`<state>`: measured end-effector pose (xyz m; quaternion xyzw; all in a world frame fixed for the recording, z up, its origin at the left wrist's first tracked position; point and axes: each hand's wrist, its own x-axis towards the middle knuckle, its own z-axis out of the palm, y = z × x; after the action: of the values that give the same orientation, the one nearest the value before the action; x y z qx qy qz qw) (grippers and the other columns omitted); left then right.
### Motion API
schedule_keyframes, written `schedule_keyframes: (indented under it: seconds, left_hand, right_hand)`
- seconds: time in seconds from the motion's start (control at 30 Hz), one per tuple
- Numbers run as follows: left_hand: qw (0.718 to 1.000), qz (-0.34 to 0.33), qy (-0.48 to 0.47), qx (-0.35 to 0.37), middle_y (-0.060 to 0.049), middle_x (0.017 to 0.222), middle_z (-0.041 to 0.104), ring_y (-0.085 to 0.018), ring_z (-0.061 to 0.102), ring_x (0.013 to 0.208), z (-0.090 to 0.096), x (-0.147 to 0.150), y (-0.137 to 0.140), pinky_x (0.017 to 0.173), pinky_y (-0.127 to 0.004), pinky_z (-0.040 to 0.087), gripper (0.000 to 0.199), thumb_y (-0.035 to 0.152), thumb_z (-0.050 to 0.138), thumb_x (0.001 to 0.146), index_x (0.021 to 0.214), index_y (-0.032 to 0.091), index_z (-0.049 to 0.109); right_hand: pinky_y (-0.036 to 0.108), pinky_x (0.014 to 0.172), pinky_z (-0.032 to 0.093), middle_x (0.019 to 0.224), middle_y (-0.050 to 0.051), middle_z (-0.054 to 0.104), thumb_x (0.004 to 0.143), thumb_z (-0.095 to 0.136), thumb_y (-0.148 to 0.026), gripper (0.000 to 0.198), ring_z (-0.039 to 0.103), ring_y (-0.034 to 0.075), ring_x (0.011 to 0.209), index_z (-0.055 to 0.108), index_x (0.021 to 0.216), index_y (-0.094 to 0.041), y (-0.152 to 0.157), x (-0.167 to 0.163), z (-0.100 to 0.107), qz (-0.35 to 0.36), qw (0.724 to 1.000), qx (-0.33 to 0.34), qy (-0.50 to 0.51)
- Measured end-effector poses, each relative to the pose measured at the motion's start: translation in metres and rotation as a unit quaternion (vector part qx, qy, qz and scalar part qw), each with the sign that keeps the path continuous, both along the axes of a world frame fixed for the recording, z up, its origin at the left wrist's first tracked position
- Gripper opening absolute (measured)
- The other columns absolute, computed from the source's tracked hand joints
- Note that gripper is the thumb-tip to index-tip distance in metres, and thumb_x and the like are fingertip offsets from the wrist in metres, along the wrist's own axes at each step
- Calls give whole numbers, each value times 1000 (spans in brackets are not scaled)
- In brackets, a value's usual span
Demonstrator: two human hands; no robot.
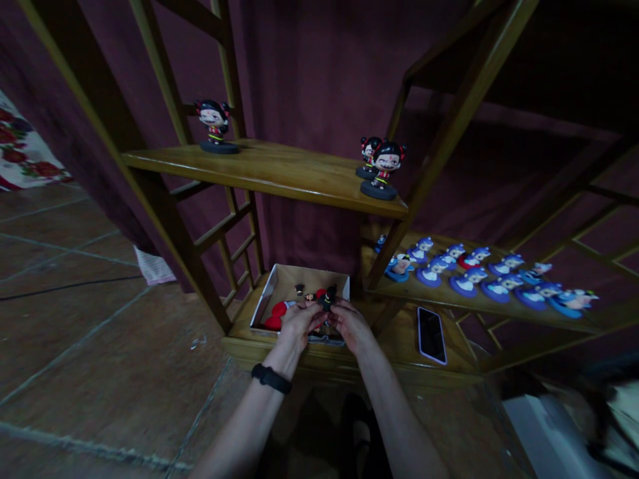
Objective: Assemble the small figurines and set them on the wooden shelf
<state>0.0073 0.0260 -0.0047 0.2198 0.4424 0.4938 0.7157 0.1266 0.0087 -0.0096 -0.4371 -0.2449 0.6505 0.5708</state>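
Both my hands meet over the front of an open cardboard box (267, 291) on the low wooden shelf. Between them is a small dark figurine (328, 297) with a bit of red beside it. My left hand (301, 320), with a black band at the wrist, closes on its left side. From the right, my right hand (351, 324) pinches it with bent fingers. Inside the box lie red pieces (276, 315) and a small black-topped piece (299, 289). The hands hide part of the box's contents.
On the upper shelf (284, 166) stand one black-haired figurine (215, 125) at left and two (386, 167) at right. Several purple-based figurines (469, 282) fill the right shelf. A phone (431, 334) lies below them. Wooden posts (439, 146) frame the shelves.
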Motion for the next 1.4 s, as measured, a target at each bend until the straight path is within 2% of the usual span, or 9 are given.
schedule_keyframes:
  seconds: [0.17, 0.3, 0.43, 0.53, 0.73, 1.0, 1.23, 1.4]
  left_hand:
    - [1000, -27, 6, -11, -5, 62, 65, -13, 63, 56, 1, 2, -4, 59, -23, 54, 15, 5, 70, 59, 68, 10, 59]
    - [999, -40, 22, -24, -5, 64, 66, -13, 63, 55, 6, -1, -4, 52, -21, 50, 23, 15, 74, 58, 76, 11, 60]
    - [998, -43, 45, -19, -5, 61, 65, -11, 59, 49, 8, -4, -1, 45, -19, 45, 22, 21, 73, 61, 77, 10, 62]
    - [998, -37, 47, -26, -5, 60, 65, -10, 58, 47, 7, -4, 0, 46, -19, 46, 17, 17, 71, 61, 73, 10, 61]
    - [999, -11, 17, -37, -7, 60, 65, -13, 61, 51, 6, -2, 1, 54, -23, 53, 10, 8, 66, 63, 70, 9, 59]
    - [999, 15, -3, -29, -8, 62, 66, -14, 64, 54, 5, -2, 0, 57, -24, 55, 8, 5, 63, 66, 70, 8, 57]
    - [996, -58, -41, -49, -8, 67, 67, -15, 65, 58, 0, -6, 2, 59, -25, 56, 12, 7, 63, 69, 80, 10, 60]
    - [996, -65, -38, -48, -10, 72, 68, -15, 65, 60, 0, -7, 4, 60, -26, 56, 17, 8, 62, 70, 87, 10, 61]
  right_hand:
    - [23, 55, 46, 70, -1, 68, 56, 66, -16, 21, 59, 11, 58, 62, 77, -19, 3, 0, -6, -19, 1000, -3, 23]
    - [21, 49, 42, 61, -2, 65, 57, 62, -13, 14, 56, 9, 51, 61, 70, -17, 5, 5, -9, -26, 999, -29, 16]
    - [20, 46, 40, 56, -3, 62, 57, 62, -12, 13, 52, 8, 46, 60, 70, -16, 6, 7, -12, -10, 999, -53, -10]
    - [20, 45, 38, 54, -3, 61, 58, 61, -12, 14, 50, 7, 43, 61, 71, -16, 7, 8, -12, 6, 998, -60, -29]
    - [21, 47, 41, 62, -1, 65, 59, 66, -17, 23, 53, 8, 48, 62, 81, -17, 7, 6, -9, -2, 999, -38, -8]
    - [22, 50, 42, 63, -1, 65, 58, 69, -19, 18, 56, 9, 52, 60, 74, -17, 4, 0, -11, -2, 1000, -22, 15]
    - [20, 45, 38, 55, -2, 61, 60, 62, -15, 12, 52, 8, 47, 61, 72, -16, 6, 4, -8, 5, 999, -53, 5]
    - [19, 43, 36, 58, 0, 62, 62, 61, -16, 12, 52, 8, 47, 62, 74, -15, 6, 6, -7, 19, 998, -57, -1]
